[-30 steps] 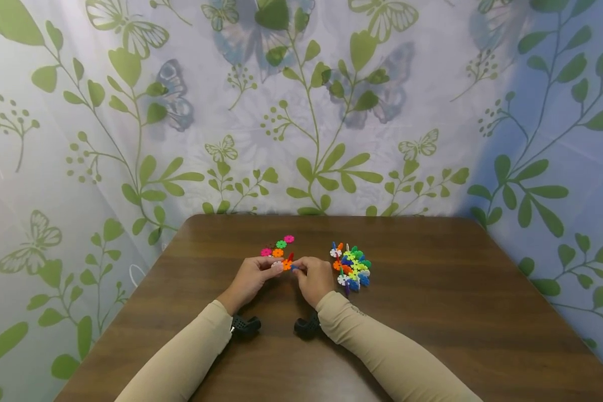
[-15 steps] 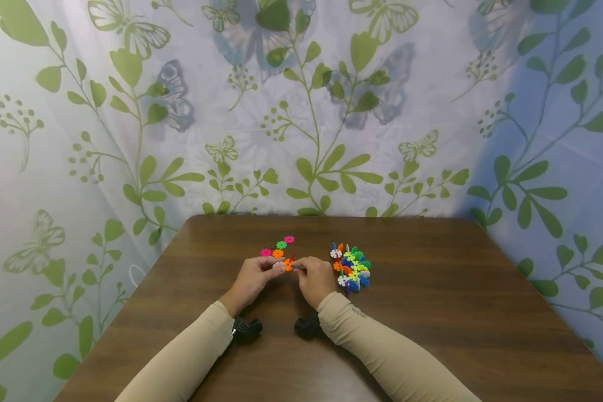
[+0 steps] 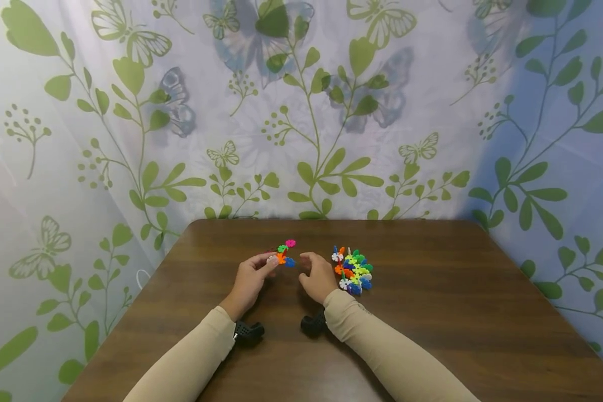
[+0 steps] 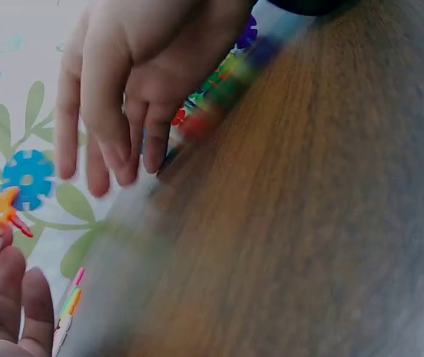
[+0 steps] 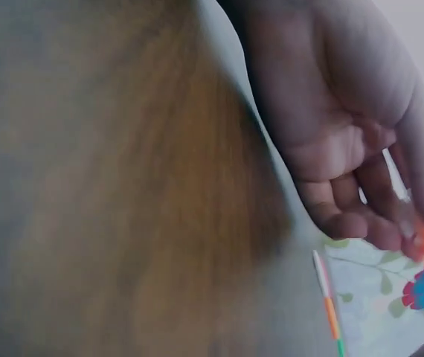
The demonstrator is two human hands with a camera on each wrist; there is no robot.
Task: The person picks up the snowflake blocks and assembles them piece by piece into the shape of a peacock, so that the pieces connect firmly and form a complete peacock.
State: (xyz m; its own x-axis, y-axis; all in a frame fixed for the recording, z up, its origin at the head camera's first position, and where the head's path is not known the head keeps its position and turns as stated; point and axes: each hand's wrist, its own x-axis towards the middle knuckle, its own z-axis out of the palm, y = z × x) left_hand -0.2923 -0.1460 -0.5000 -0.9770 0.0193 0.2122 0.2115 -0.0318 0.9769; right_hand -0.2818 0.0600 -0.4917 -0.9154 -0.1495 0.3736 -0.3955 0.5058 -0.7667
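Observation:
My left hand [image 3: 248, 282] pinches a small joined group of notched, flower-shaped plastic discs. An orange disc [image 3: 281, 259] sits at its fingertips, with a blue disc [image 3: 290, 262] on the right side and a white disc [image 3: 271, 258] partly under the fingers. A red disc [image 4: 23, 226] is edge-on beside the orange one in the left wrist view. My right hand [image 3: 317, 276] is apart from the group, just to its right, fingers loosely bent and holding nothing. In the right wrist view, the left hand [image 5: 346, 126] shows at upper right with the group.
Behind the left hand, a pink disc [image 3: 291, 243] and a green disc [image 3: 282, 249] lie on the wooden table [image 3: 432, 335]; others there are hidden. Right of the right hand stands a cluster of several joined discs [image 3: 355, 269]. A patterned curtain [image 3: 301, 111] hangs behind.
My right hand has let go of the blue disc and drawn back to the right. My left hand has lifted and turned the joined discs slightly, so the blue one now faces the view.

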